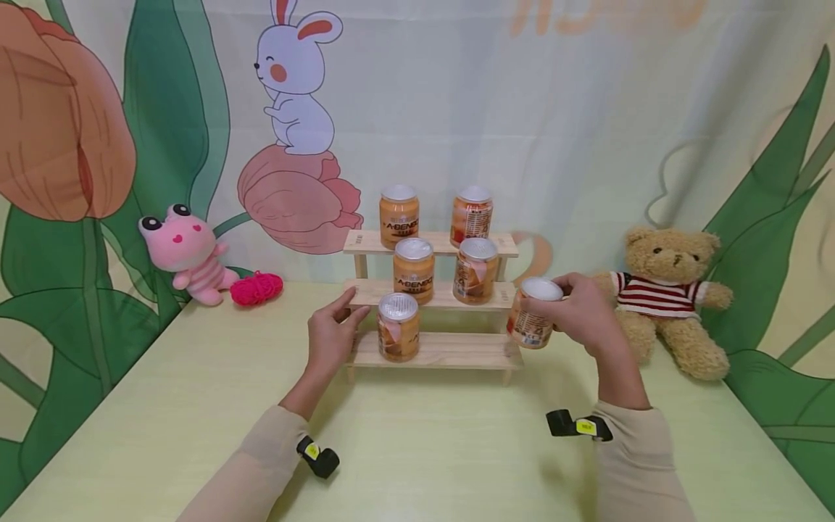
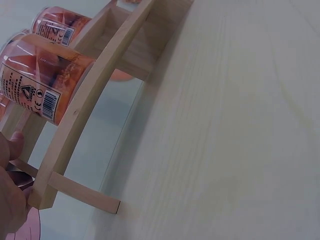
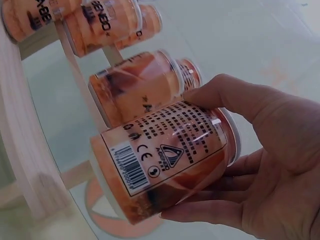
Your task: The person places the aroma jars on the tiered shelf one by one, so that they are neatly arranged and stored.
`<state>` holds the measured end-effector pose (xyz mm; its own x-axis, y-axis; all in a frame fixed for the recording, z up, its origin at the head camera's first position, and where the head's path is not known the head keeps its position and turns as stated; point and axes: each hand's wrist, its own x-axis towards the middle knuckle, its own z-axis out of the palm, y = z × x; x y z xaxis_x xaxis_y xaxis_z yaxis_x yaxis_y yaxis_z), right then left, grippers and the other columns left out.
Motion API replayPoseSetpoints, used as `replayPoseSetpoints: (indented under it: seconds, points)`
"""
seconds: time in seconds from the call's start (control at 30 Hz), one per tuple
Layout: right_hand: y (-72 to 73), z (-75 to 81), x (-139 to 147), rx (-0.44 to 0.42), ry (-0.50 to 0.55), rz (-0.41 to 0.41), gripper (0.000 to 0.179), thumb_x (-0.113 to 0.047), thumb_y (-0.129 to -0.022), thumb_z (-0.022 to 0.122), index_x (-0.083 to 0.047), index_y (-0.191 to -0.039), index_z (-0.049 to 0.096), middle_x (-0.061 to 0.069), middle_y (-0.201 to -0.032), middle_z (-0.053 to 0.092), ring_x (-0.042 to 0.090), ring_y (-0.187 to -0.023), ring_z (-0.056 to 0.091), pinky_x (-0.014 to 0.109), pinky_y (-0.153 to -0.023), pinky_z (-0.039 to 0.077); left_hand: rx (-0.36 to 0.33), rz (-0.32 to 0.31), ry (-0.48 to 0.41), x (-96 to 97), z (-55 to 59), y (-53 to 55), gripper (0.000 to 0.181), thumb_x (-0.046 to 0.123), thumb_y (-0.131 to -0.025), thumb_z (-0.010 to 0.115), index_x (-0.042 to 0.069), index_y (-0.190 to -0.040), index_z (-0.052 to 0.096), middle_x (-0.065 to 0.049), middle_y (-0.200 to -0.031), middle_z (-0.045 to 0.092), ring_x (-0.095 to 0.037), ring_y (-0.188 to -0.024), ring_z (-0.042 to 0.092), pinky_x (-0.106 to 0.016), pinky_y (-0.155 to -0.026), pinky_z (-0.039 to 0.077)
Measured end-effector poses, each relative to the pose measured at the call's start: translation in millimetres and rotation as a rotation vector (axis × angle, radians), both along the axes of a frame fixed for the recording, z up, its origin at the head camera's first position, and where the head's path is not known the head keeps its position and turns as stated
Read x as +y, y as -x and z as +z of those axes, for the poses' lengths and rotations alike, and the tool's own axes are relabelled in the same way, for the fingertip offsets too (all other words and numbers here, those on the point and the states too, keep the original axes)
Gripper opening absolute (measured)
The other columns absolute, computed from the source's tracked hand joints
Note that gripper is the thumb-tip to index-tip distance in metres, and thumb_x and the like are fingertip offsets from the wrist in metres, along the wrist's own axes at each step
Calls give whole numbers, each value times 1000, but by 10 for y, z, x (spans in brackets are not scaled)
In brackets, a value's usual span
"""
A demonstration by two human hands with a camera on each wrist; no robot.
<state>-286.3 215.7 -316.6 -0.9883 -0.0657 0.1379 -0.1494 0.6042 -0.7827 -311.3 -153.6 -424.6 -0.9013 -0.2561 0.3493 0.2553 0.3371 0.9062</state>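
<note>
A three-tier wooden display stand [image 1: 450, 350] holds several orange cans with silver lids. My right hand [image 1: 590, 319] grips a can [image 1: 533, 322] beside the stand's right end, thumb on one side and fingers on the other. In the right wrist view this can [image 3: 167, 155] shows its barcode label and is tilted. My left hand [image 1: 333, 330] holds the stand's left end, its thumb [image 2: 16, 145] near the bottom tier. Close to it on that tier stands a can [image 1: 399, 330]. Two cans, one a lettered can [image 1: 414, 272], stand on the middle tier and two more on top.
At the back left sits a pink plush frog [image 1: 185, 250] next to a ball of magenta yarn [image 1: 257, 288]. A teddy bear [image 1: 672, 297] in a striped shirt sits at the right. Behind the table [image 1: 443, 449] hangs a printed cloth [image 1: 417, 109].
</note>
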Motion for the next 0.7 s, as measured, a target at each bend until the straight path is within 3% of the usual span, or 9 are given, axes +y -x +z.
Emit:
replayPoseSetpoints:
  seconds: [0.23,0.7]
  points:
    - [5,-22,-213,3,-5,57,66,-39,-83,82,9,-120,55,24,-114,61,30,-91,62,35,-68,55,-8,4,-2,-1,-4,2,50,17,-93,72,11,-140,59,-15,-120,70,-21,-104,65,-15,-57,46]
    - [8,-115,-575,18,-78,126,56,-38,-81,82,5,-111,62,18,-104,66,27,-84,63,36,-66,53,-15,0,-1,5,9,-7,50,17,-93,72,11,-141,58,-15,-122,69,-23,-106,65,-15,-57,46]
